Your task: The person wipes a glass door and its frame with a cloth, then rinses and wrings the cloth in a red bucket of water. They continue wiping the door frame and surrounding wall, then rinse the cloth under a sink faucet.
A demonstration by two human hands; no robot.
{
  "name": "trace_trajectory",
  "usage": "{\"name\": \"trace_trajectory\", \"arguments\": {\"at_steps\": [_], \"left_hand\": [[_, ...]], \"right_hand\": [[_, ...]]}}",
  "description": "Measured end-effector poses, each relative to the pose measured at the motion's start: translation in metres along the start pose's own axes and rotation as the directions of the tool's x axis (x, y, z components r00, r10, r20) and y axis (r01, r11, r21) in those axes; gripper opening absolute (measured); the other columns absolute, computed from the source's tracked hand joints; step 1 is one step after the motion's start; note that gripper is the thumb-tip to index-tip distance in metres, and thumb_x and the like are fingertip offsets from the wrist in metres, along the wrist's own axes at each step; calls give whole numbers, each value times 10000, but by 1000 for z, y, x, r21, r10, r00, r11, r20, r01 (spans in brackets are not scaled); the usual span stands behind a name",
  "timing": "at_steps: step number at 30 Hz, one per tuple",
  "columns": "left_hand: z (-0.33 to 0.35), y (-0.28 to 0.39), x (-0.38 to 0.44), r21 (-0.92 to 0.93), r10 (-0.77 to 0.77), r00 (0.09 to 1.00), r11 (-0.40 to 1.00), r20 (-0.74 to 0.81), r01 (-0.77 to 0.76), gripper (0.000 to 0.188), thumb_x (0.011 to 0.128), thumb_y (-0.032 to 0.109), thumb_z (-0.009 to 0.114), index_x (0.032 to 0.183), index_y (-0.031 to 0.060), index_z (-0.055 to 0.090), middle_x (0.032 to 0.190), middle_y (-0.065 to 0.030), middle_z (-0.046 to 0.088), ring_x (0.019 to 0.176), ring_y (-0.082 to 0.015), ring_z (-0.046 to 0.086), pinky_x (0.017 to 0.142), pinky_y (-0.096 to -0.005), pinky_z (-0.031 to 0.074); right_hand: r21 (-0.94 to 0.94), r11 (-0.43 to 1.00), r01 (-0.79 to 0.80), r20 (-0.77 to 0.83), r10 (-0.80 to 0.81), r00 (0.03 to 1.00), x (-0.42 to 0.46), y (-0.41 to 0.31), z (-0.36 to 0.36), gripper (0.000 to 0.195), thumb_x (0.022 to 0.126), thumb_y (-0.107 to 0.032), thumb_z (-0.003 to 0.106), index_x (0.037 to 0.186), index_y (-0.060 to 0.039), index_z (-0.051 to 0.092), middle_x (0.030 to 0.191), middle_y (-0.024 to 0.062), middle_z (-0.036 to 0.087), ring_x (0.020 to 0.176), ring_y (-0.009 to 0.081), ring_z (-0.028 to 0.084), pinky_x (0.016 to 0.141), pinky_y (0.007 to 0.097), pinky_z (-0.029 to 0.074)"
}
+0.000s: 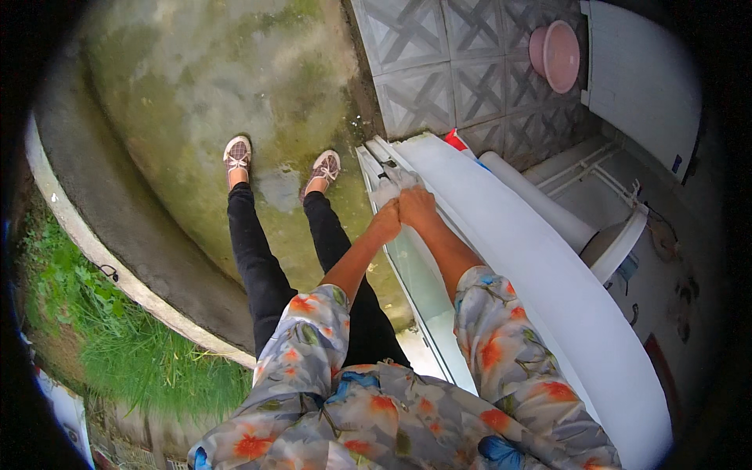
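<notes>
A wet-looking, crumpled greyish cloth is bunched at the far end of a sliding window's frame. Both of my hands are closed on it, side by side and touching: my left hand on the left, my right hand on the right. They are over the window track, above the glass pane that runs back toward my body. The long white sill lies just right of my right forearm. Parts of the cloth are hidden beneath my fingers.
A pink plastic basin rests on the patterned tiles at the upper right. White pipes and a sink are beyond the sill. My feet stand on mossy concrete; a low kerb borders grass at left.
</notes>
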State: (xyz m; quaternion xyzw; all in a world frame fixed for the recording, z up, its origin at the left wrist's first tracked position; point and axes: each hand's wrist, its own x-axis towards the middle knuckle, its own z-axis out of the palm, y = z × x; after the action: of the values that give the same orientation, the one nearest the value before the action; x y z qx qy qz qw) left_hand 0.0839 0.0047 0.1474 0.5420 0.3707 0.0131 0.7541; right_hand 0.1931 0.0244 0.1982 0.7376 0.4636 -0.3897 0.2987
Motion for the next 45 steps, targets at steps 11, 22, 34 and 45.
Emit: {"name": "trace_trajectory", "arguments": {"at_steps": [11,22,34,45], "left_hand": [[-1,84,-62,12,269,959,962,94,-271,201,723,-33,539,910,-6,607,870,-163,584,891,-360,549,779,-436,443],[-75,197,6,-43,329,935,941,-129,-337,149,888,161,493,914,21,537,799,-161,575,781,-328,568,710,-410,449],[22,245,-118,-215,417,868,905,271,-367,108,821,81,538,849,-2,600,886,-126,602,878,-311,530,804,-416,399],[17,146,-75,-49,293,936,956,196,-289,273,842,56,499,1077,-68,562,1179,-229,544,1103,-363,503,964,-406,388]], "right_hand": [[-61,920,386,432,-324,842,-88,31,-84,146,657,-86,584,738,7,664,751,221,636,762,357,636,689,437,506],[220,838,500,-194,-464,864,-81,57,-216,240,742,-135,561,949,-21,601,868,135,578,820,312,578,749,380,459],[14,938,347,184,-344,921,-278,62,-220,322,706,42,558,1026,65,581,1133,200,547,1009,351,554,851,398,470],[87,906,414,138,-423,896,-166,72,-131,299,719,70,536,1015,80,573,1073,203,548,987,344,557,826,377,480]]}}
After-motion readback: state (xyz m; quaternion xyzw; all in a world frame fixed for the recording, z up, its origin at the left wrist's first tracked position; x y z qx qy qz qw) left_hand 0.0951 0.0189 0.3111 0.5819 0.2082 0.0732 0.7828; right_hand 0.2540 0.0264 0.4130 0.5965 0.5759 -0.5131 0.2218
